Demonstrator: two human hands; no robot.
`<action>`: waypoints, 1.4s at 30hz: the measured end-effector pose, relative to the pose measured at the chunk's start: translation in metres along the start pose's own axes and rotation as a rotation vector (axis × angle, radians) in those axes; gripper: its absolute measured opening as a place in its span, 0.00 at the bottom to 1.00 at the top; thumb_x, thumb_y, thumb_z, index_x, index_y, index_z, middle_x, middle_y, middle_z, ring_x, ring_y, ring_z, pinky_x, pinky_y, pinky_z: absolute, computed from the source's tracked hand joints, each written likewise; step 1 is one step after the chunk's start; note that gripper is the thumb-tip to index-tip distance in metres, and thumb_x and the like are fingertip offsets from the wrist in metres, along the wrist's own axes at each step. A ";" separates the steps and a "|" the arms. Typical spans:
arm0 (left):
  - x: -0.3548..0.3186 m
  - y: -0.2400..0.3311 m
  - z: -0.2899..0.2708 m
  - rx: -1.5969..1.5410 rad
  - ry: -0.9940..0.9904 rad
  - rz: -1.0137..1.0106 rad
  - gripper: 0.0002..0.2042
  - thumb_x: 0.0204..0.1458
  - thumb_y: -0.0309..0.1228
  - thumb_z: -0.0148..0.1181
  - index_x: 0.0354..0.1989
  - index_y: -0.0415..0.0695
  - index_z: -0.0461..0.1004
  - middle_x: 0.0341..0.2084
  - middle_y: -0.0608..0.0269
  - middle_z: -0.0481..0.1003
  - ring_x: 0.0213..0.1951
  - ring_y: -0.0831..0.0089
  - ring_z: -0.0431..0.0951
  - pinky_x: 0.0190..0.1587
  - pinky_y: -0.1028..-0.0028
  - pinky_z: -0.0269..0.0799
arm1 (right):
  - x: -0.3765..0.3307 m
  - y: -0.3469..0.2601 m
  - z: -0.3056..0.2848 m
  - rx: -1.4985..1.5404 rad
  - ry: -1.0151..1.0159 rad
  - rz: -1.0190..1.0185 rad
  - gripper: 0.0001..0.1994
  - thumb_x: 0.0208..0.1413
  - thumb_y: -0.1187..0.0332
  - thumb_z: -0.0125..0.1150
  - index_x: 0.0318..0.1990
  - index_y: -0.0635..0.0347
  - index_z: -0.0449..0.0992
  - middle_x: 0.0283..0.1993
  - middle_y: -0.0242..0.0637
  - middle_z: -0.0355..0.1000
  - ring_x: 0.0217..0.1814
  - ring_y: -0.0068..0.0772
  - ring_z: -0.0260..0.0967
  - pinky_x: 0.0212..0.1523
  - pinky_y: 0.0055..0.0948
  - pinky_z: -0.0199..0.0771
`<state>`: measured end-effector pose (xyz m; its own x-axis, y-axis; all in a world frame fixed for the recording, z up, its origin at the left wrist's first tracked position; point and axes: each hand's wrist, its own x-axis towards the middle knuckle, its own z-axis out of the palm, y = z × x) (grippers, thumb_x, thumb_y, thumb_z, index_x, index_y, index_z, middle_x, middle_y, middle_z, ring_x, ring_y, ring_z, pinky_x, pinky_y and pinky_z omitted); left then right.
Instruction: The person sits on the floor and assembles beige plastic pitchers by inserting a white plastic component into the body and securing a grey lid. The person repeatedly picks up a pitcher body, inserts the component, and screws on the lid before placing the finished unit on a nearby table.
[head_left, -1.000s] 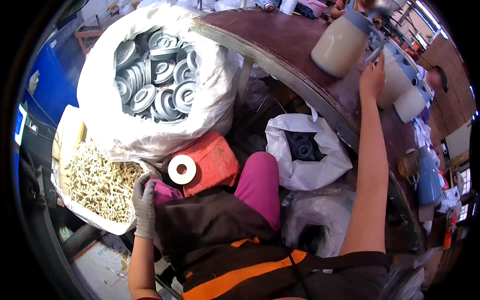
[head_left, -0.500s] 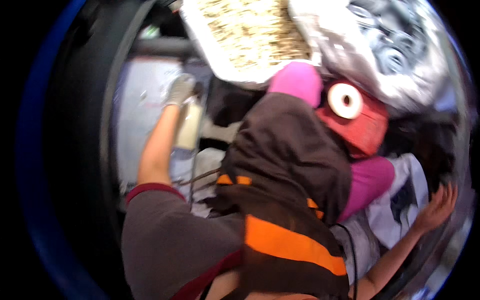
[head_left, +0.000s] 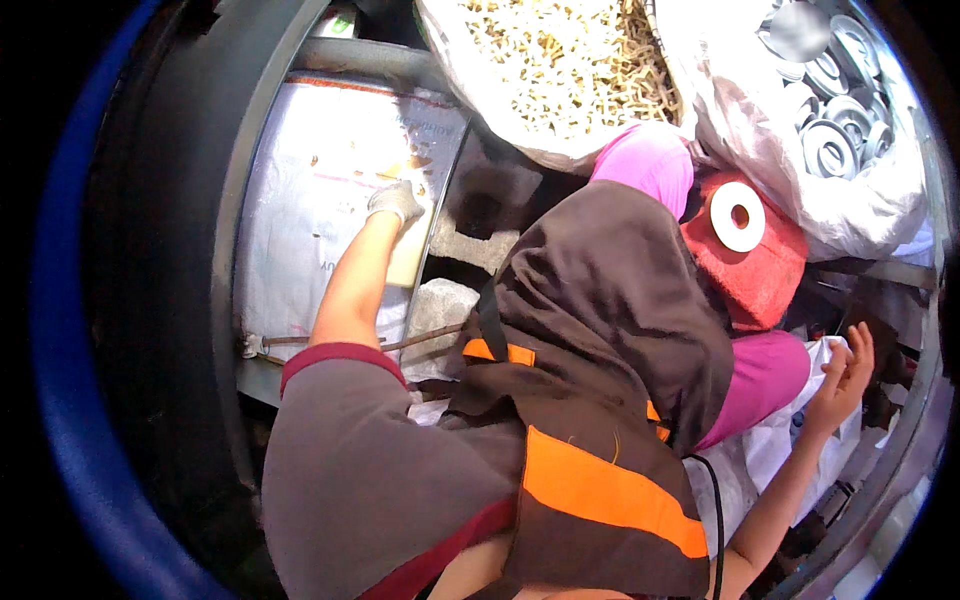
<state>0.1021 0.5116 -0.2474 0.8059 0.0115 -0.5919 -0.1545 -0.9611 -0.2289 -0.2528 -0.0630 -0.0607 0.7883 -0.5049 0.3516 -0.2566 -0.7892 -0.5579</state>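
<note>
Two hands are out at my sides: my gloved left hand point(head_left: 397, 200) rests on a white woven sack point(head_left: 320, 190) low to my left, fingers bent, though I cannot tell whether it grips anything. My bare right hand point(head_left: 848, 368) hangs open, fingers spread, holding nothing, above a white bag point(head_left: 775, 450). Up front a white tape roll point(head_left: 737, 215) lies on a red pouch point(head_left: 755, 265), beside a bag of metal rings point(head_left: 835, 130).

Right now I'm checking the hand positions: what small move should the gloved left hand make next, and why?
Probably close the fingers on the flat tan piece: the left hand lies on its top end, against the white sack, while the right hand hangs open and empty.
</note>
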 end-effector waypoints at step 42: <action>-0.179 0.265 -0.188 -1.764 0.325 0.965 0.21 0.62 0.43 0.40 0.21 0.42 0.68 0.23 0.63 0.71 0.25 0.77 0.68 0.32 0.75 0.65 | -0.099 -0.061 0.053 0.823 -0.080 -0.120 0.16 0.36 0.66 0.70 0.30 0.59 0.69 0.38 0.39 0.69 0.45 0.42 0.67 0.49 0.38 0.64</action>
<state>0.0243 0.2033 -0.0572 0.9010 -0.4102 0.1413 -0.0593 0.2062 0.9767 -0.2854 0.0538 -0.1014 0.8297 -0.3824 0.4066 0.2977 -0.3131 -0.9019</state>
